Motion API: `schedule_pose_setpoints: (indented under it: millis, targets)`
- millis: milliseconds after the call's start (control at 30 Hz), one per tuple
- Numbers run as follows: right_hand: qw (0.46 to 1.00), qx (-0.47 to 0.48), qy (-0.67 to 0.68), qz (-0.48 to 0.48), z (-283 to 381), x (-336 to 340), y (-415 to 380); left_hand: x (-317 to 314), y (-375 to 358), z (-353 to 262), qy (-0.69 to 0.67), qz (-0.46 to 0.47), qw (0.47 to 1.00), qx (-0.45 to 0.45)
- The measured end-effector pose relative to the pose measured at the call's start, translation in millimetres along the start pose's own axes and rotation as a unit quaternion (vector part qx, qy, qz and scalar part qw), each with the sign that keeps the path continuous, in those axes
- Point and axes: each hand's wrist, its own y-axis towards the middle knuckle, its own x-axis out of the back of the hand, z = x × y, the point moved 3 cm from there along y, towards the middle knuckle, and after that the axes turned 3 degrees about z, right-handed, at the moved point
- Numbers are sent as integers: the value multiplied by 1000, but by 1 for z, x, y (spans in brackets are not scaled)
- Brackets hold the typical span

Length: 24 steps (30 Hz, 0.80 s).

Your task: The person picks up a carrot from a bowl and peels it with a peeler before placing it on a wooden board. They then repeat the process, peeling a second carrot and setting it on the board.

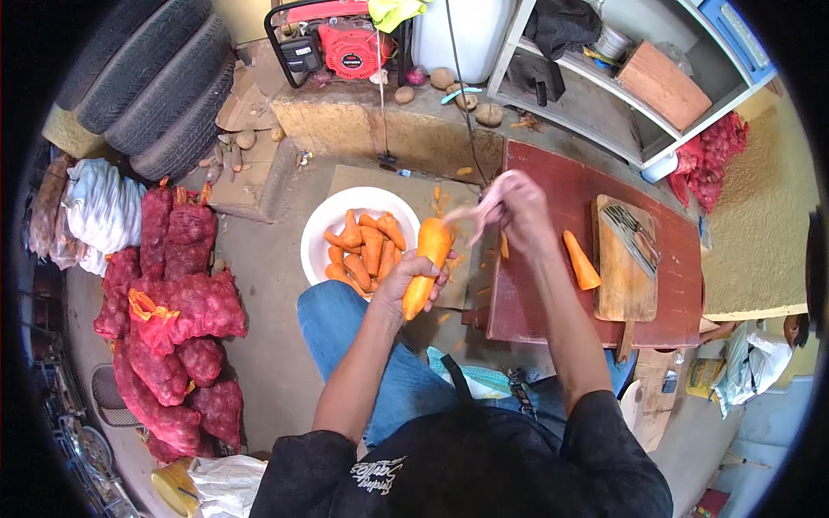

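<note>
A large peeled-looking carrot (432, 237) is gripped around its lower half by my left hand (406, 281), held tilted above my knee. My right hand (525, 217) is closed around a pink peeler (499, 193), smeared by motion, its tip close to the carrot's upper end. Just beyond the left hand, a white basin (314, 229) holds several carrots (373, 250). One more carrot (581, 262) lies on the red tabletop (540, 302), left of a wooden cutting board (617, 289) with knives (633, 237) on it.
Orange peelings (458, 261) litter the floor and cardboard between basin and table. Red net sacks of onions (186, 315) are piled at left, below stacked tires (155, 82). A red engine machine (350, 53) stands at the back, near a grey shelf (570, 99).
</note>
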Motion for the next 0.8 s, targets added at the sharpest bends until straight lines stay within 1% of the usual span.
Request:
schedule_pose_setpoints:
  millis: [33, 67, 133, 200, 233, 333, 367, 467, 500, 533, 600, 633, 733, 767, 800]
  targets:
    - [994, -49, -91, 43, -5, -5, -9, 0, 2, 0, -4, -1, 1000, -5]
    - [995, -54, -67, 52, -12, -9, -10, 1, 5, 0, -6, -2, 1000, -9]
    - [1000, -11, 16, -10, -24, 24, 8, 0, 6, 1, -34, 24, 999, -7]
    - [997, 58, 28, -34, -10, 34, 13, -1, 5, 0, -42, 40, 998, -6]
    - [997, 40, 52, -39, -9, 36, 13, -2, 2, -2, -35, 44, 998, -6]
    - [996, -59, -36, 59, 4, -10, -15, 5, 4, -1, -48, 43, 998, -1]
    - [996, -52, -60, 48, -7, -1, -11, 6, 6, 1, -58, 42, 997, 1]
    - [999, 32, -17, -25, -5, 29, 10, 3, 5, -1, -59, 47, 997, 2]
    - [999, 34, 15, -20, -1, 33, 8, 4, 6, -2, -54, 47, 997, -1]
    - [1000, 21, 15, 14, -5, 33, 4, 6, 5, -1, -50, 47, 998, -4]
    - [997, -7, 19, 77, 2, 3, -17, 8, 2, 1, -59, 42, 997, -5]
    - [995, -31, 2, 90, -5, 4, -17, 7, 3, -1, -70, 41, 997, -3]
    - [999, 25, 16, -19, -8, 38, -1, 5, 2, -1, -72, 38, 997, 6]
    - [998, 36, 28, -53, 0, 37, 3, 5, 2, -2, -70, 36, 997, 7]
    - [999, 19, 20, -23, 2, 31, 1, 5, 3, -3, -67, 39, 997, 4]
